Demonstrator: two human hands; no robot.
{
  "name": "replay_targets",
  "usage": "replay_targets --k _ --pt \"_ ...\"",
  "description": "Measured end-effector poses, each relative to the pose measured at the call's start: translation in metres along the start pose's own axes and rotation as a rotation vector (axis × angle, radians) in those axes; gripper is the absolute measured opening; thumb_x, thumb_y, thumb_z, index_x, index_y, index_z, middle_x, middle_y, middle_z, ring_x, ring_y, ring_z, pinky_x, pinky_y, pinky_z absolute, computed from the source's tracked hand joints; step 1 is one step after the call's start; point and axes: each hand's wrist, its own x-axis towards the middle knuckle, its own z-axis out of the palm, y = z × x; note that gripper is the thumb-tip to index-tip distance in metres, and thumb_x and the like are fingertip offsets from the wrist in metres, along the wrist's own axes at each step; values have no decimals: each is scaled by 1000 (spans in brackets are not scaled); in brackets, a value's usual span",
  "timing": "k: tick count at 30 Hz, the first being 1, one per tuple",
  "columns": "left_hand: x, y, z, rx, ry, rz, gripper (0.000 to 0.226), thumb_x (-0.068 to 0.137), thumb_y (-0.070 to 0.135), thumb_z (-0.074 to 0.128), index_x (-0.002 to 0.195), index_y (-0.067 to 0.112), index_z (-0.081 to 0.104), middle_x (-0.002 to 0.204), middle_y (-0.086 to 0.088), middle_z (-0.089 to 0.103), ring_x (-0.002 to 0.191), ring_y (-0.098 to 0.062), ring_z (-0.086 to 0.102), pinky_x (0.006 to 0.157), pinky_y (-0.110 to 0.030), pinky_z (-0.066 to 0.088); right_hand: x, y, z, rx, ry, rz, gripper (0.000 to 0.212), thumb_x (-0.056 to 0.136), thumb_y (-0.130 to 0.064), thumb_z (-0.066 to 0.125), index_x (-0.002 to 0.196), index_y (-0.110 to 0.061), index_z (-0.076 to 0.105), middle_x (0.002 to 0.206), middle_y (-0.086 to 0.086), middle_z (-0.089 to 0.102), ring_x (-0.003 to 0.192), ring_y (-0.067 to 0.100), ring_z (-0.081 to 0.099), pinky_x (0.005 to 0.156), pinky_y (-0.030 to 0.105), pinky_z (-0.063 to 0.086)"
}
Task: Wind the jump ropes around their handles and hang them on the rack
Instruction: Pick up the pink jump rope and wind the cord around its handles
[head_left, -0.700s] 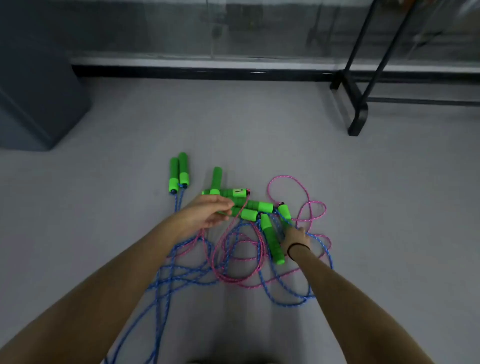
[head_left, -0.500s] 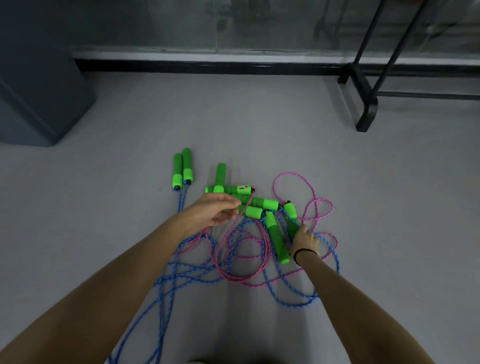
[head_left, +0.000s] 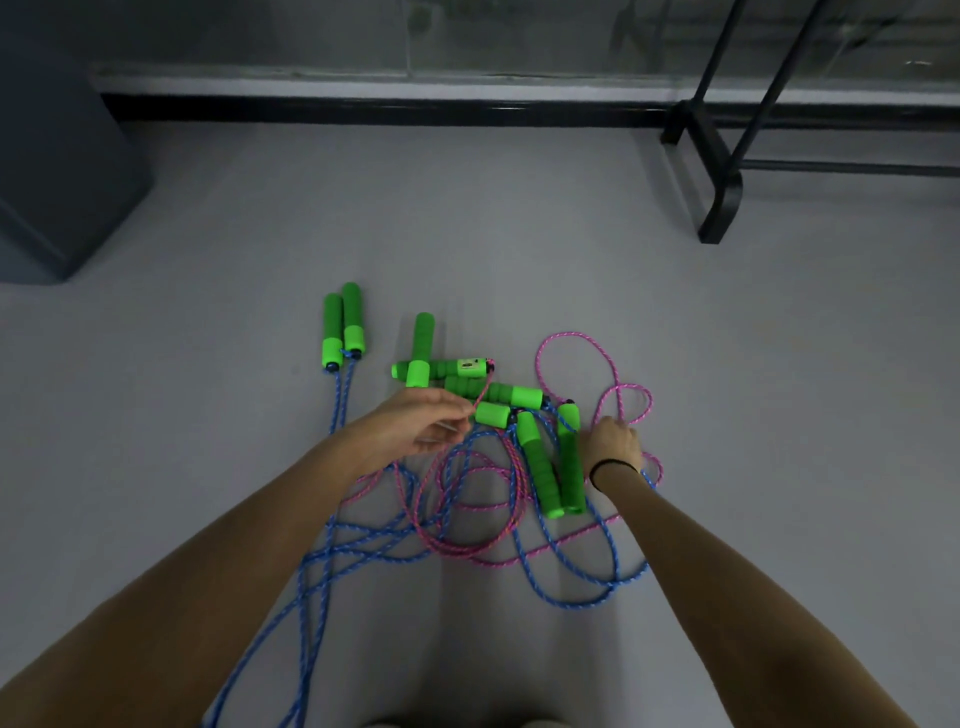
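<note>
Several green foam jump-rope handles (head_left: 539, 462) lie in a heap on the grey floor, tangled with a pink rope (head_left: 570, 339) and blue ropes (head_left: 571, 597). One handle with a counter (head_left: 467, 367) lies across the top of the heap. My left hand (head_left: 415, 428) pinches the pink rope just below that handle. To the right of two parallel handles, my right hand (head_left: 613, 444) grips the pink rope where a small loop crosses; its fingertips are hidden. A separate pair of green handles (head_left: 343, 325) with blue rope lies side by side at the left.
The black metal rack (head_left: 719, 176) stands at the back right, only its foot and lower bars showing. A dark grey block (head_left: 57, 156) sits at the back left. A wall with a black skirting (head_left: 389, 109) runs along the back. Blue rope trails toward me at bottom left.
My right hand left the two parallel green handles and moved right to the small pink loop. My left hand stayed at the pink rope by the heap.
</note>
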Motion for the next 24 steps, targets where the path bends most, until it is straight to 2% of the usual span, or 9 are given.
replay_targets --k 2,5,7,10,12,14,17,20,24 --pt "2 -1 -1 -8 7 -5 6 88 18 58 88 17 64 75 4 67 63 -5 63 56 -13 47 7 -5 4 84 -31 -11 34 93 -10 40 124 5 42 130 26 47 119 38 46 96 42 40" --pt "5 -2 -3 -25 7 -5 6 89 17 58 87 17 64 69 7 68 60 -3 64 54 -13 47 11 -6 10 69 -30 47 31 94 -10 36 122 -3 48 124 22 55 113 37 54 91 41 45" --pt "7 -3 -3 -28 3 -6 6 89 17 58 88 17 63 69 8 68 61 -4 64 58 -15 48 11 -6 14 -42 -3 63 32 95 -13 34 119 -8 54 121 17 60 111 32 58 92 39 43" --pt "10 -3 0 -23 -4 -13 5 88 17 59 88 17 64 73 6 68 64 -5 64 60 -15 48 9 -9 15 -173 17 40 40 99 -29 30 114 -7 60 117 12 64 109 26 60 95 36 38" --pt "12 -4 2 -20 -1 -24 4 87 18 60 88 17 64 76 4 68 67 -8 64 63 -18 49 9 -7 18 -148 -50 61 46 95 -43 38 117 -7 57 120 12 62 110 28 59 93 37 42" --pt "14 -5 4 -15 4 -32 4 86 18 61 88 17 64 78 2 67 68 -9 63 68 -20 48 6 -4 19 -132 -148 95 58 83 -53 56 120 -9 53 121 10 61 111 28 58 88 36 47" --pt "14 -6 5 -8 6 -42 4 86 18 61 87 17 65 80 1 67 69 -11 63 71 -23 47 4 2 20 -106 -221 139 67 73 -46 71 124 -8 50 123 10 59 113 28 57 90 37 49" --pt "12 -7 6 5 4 -43 4 87 18 60 87 17 64 80 0 66 72 -12 62 71 -24 46 9 2 9 57 -153 144 58 77 -47 65 119 -9 54 120 14 60 111 31 58 89 38 49" --pt "8 -9 5 -6 -14 -34 5 88 18 59 88 17 64 82 0 66 73 -12 62 69 -22 47 24 -19 -37 387 109 -86 41 78 -23 66 114 -7 57 115 24 55 104 37 55 89 36 43"
